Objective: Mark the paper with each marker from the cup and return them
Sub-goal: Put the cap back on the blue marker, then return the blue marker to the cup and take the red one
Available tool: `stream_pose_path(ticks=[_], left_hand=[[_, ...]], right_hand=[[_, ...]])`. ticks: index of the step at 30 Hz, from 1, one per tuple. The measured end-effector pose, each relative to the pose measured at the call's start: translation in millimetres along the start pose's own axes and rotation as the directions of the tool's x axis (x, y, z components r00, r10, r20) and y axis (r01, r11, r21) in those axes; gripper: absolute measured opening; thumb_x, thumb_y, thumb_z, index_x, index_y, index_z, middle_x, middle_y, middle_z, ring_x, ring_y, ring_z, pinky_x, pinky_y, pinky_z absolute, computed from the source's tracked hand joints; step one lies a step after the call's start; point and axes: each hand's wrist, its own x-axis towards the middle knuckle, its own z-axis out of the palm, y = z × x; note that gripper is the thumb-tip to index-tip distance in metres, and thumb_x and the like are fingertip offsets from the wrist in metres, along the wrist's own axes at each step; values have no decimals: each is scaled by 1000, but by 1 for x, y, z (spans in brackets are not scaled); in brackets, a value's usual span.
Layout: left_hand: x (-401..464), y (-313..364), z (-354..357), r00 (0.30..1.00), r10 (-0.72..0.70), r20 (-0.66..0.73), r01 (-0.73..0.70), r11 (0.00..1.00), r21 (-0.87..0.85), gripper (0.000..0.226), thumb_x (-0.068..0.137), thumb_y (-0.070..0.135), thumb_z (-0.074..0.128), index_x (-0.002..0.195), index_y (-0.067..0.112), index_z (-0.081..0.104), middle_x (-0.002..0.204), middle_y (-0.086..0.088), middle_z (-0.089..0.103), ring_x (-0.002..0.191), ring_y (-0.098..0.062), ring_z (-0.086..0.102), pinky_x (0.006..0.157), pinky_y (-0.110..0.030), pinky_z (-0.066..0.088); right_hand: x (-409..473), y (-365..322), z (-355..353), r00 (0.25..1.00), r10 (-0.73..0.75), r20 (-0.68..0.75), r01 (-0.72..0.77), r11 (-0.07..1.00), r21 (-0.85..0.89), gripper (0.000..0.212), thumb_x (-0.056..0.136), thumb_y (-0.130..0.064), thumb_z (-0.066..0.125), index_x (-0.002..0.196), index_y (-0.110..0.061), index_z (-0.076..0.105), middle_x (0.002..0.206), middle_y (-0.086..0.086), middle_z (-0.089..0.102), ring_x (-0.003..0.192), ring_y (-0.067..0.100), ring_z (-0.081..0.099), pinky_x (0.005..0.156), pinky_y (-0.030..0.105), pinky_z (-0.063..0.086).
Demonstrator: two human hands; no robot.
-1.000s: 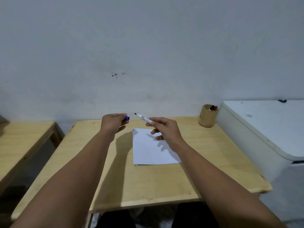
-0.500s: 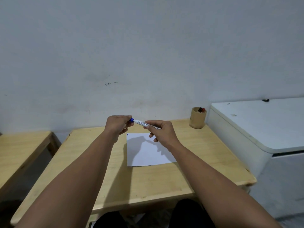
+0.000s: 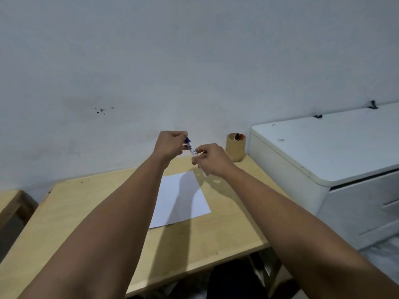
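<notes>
A white marker with a blue cap [image 3: 191, 148] is held in the air above the far edge of the wooden table [image 3: 86, 212]. My left hand [image 3: 170, 144] pinches the blue cap end, and my right hand [image 3: 210, 159] grips the white barrel. The cap sits on the marker's tip. A white sheet of paper [image 3: 183, 201] lies flat on the table below and in front of my hands. A tan cup [image 3: 235, 147] stands at the table's far right corner with dark and red marker tops showing inside.
A white cabinet [image 3: 323, 152] with drawers stands directly right of the table, its top higher than the tabletop. A second wooden table [image 3: 8, 201] edge shows at far left. A plain wall rises right behind the table.
My hands came together: the blue cap in my left hand met the marker's tip held by my right. Both hands rose and shifted right, toward the cup.
</notes>
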Motion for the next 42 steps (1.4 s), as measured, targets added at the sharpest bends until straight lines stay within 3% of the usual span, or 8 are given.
stream_pose_path(ticks=[10, 13, 17, 23, 26, 30, 38, 42], left_hand=[[80, -9, 106, 985, 59, 165, -111, 937, 330, 75, 89, 29, 74, 155, 20, 39, 143, -10, 59, 126, -26, 59, 99, -37, 50], [101, -26, 135, 978, 51, 204, -131, 906, 402, 88, 86, 30, 80, 158, 18, 32, 154, -11, 49, 137, -27, 51, 104, -38, 47], [124, -43, 164, 966, 18, 257, -130, 895, 426, 103, 79, 33, 86, 161, 18, 25, 161, -9, 40, 143, -29, 44, 110, -40, 42], [138, -61, 188, 967, 22, 255, -119, 921, 372, 97, 73, 37, 89, 153, 23, 36, 144, -1, 58, 130, -25, 57, 104, -42, 50], [138, -68, 192, 975, 57, 215, -134, 922, 363, 79, 71, 42, 87, 137, 31, 47, 123, 6, 68, 114, -21, 65, 95, -47, 54], [138, -70, 194, 976, 69, 206, -138, 930, 342, 78, 69, 41, 88, 135, 33, 47, 120, 7, 69, 110, -19, 66, 94, -47, 55], [138, -71, 196, 978, 65, 198, -132, 928, 349, 78, 73, 38, 88, 140, 31, 46, 119, 7, 67, 113, -20, 64, 96, -46, 54], [137, -68, 194, 977, 66, 202, -141, 914, 381, 88, 76, 39, 87, 149, 26, 39, 133, 0, 65, 124, -25, 61, 100, -46, 51]], right_hand=[[89, 34, -139, 876, 1, -483, -51, 995, -90, 15, 93, -9, 72, 108, -13, 72, 94, -3, 72, 84, 12, 68, 81, 31, 55], [110, 50, -150, 885, 11, -465, -74, 990, -118, 17, 95, -7, 67, 106, -20, 66, 77, -15, 64, 58, -17, 61, 62, 21, 45], [128, 72, -143, 913, 61, -404, -121, 985, -124, 14, 96, -12, 70, 110, -17, 73, 80, -13, 66, 63, -6, 63, 60, 9, 45], [133, 98, -123, 949, 108, -297, -149, 982, -120, 26, 96, -29, 74, 118, -15, 76, 103, 2, 80, 101, 23, 75, 99, 42, 59], [120, 102, -124, 942, 59, -330, -95, 991, -92, 36, 94, -38, 75, 124, -19, 74, 88, -15, 76, 96, 15, 76, 97, 37, 59], [103, 111, -130, 924, -12, -383, -49, 987, -150, 11, 84, -32, 71, 94, -30, 67, 87, -17, 71, 84, 13, 70, 88, 43, 60], [101, 121, -129, 962, 15, -271, -93, 956, -279, 9, 86, -35, 78, 86, -42, 73, 82, -25, 69, 89, 8, 65, 102, 52, 51], [104, 115, -132, 916, 11, -400, -50, 995, -87, 9, 86, -42, 76, 87, -35, 73, 85, -21, 74, 90, 9, 73, 95, 46, 59]])
